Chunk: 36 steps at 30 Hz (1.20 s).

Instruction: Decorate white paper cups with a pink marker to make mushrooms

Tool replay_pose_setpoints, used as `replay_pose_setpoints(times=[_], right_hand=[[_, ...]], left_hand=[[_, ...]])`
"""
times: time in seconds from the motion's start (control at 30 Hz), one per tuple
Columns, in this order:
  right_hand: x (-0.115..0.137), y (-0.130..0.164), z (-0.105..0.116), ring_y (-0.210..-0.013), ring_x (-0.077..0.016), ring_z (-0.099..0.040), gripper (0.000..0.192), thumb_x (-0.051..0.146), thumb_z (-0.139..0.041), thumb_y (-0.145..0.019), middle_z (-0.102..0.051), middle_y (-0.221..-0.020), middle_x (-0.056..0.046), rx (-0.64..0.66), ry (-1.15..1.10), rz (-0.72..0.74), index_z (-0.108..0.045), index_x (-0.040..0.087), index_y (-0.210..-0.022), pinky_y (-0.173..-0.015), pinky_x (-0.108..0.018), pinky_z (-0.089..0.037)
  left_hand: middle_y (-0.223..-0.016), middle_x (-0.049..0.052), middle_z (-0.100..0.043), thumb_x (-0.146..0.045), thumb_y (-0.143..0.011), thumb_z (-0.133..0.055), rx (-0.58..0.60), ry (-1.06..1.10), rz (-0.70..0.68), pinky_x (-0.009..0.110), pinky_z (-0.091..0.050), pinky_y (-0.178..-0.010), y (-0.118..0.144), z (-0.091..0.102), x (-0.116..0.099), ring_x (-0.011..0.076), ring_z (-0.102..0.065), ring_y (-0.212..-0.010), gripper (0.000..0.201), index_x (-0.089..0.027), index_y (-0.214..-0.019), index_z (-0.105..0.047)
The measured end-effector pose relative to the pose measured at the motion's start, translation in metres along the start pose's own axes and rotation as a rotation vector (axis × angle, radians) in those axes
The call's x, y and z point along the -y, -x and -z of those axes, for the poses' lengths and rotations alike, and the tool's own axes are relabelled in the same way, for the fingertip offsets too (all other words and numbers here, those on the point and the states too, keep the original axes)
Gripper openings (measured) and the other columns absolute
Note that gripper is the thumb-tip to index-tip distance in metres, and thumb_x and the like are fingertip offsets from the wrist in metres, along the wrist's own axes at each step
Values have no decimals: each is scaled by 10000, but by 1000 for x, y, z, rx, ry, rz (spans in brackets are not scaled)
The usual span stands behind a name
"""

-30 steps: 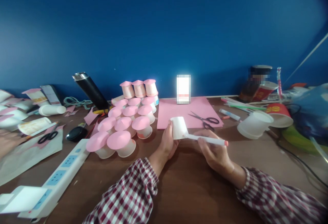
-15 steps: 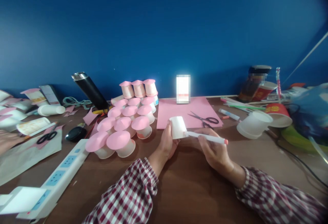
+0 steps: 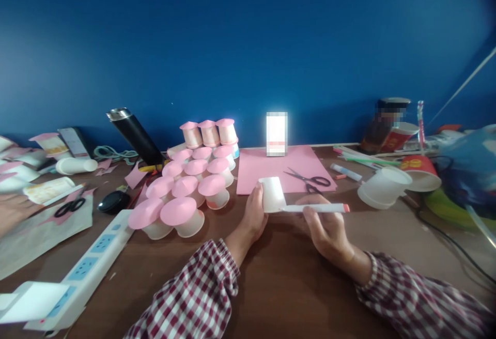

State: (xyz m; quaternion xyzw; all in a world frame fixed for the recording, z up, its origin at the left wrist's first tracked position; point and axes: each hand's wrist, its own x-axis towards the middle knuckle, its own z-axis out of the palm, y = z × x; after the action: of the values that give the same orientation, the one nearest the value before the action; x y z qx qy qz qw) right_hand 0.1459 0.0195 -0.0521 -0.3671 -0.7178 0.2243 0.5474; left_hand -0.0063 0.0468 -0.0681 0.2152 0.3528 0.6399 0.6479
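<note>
A white paper cup (image 3: 273,195) is upside down in my left hand (image 3: 254,211), whose fingers wrap its left side and underside. Between the fingers of my right hand (image 3: 327,228) is a white marker (image 3: 318,208) with an orange-red end pointing right. Its tip meets the lower right edge of the cup, or nearly so; I cannot tell if it touches. Just behind lies a sheet of pink paper (image 3: 256,166), with black-handled scissors (image 3: 310,178) resting on it. To the left stand several cups topped with pink paper cones (image 3: 179,211).
A power strip (image 3: 87,266) and a computer mouse (image 3: 113,202) lie at left, near a black flask (image 3: 135,135). Another person's hand (image 3: 15,212) is at the far left edge. On the right are a translucent tub (image 3: 383,188), a red cup (image 3: 420,171) and a dark cable (image 3: 457,246).
The cup has shifted slightly right and stands a little more upright. The marker has tipped closer to level, its tip moving down along the cup's edge.
</note>
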Motion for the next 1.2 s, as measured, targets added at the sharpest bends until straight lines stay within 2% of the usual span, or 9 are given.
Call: replay_pose_setpoints(times=[0.17,0.33,0.53,0.63,0.77,1.0,1.2], right_hand=[[-3,5,1,-551,-120,-536,102,233,-490,-910,-585,-688,-2,60,66,30,-578,197,-945,-526,-243,-455],[2,3,3,-534,-133,-541,117,272,-469,-921,-600,-673,-10,114,73,-23,-567,210,-936,-511,-259,-459],[4,1,3,-524,-136,-540,118,267,-470,-913,-590,-638,-2,130,90,-13,-576,215,-912,-506,-262,-439],[3,1,3,-551,-142,-554,126,262,-459,-915,-595,-662,-8,129,83,-11,-572,208,-905,-532,-269,-448],[4,1,3,-549,-140,-543,124,263,-451,-922,-586,-658,-5,141,77,-12,-560,206,-908,-532,-268,-447],[1,1,2,-539,-126,-523,118,239,-459,-919,-569,-650,3,142,96,-2,-567,192,-903,-530,-253,-438],[-1,1,2,-548,-121,-532,108,225,-470,-912,-584,-670,1,129,115,4,-571,190,-901,-524,-240,-428]], left_hand=[[-753,51,-652,-368,-856,-549,30,-88,-48,264,-453,-711,7,-3,-6,181,-584,-757,215,-169,-866,-630],[-735,56,-659,-200,-793,-617,28,-124,-106,291,-445,-770,13,-7,-15,222,-591,-834,31,-189,-816,-635],[-800,66,-679,-145,-775,-633,-27,-140,-154,275,-422,-841,11,-3,-13,223,-582,-950,42,-182,-788,-647],[-764,54,-666,-209,-797,-627,21,-203,-168,272,-439,-777,8,-1,-9,216,-585,-874,37,-180,-781,-644],[-693,35,-630,-387,-837,-578,63,-229,-136,274,-446,-676,4,1,-4,187,-561,-713,227,-176,-779,-639],[-739,48,-643,-299,-812,-623,6,-186,-118,282,-453,-741,7,-5,-7,199,-582,-805,132,-178,-761,-638],[-735,44,-608,-475,-823,-564,85,-262,-167,293,-441,-682,9,-8,-9,187,-545,-729,301,-181,-773,-600]])
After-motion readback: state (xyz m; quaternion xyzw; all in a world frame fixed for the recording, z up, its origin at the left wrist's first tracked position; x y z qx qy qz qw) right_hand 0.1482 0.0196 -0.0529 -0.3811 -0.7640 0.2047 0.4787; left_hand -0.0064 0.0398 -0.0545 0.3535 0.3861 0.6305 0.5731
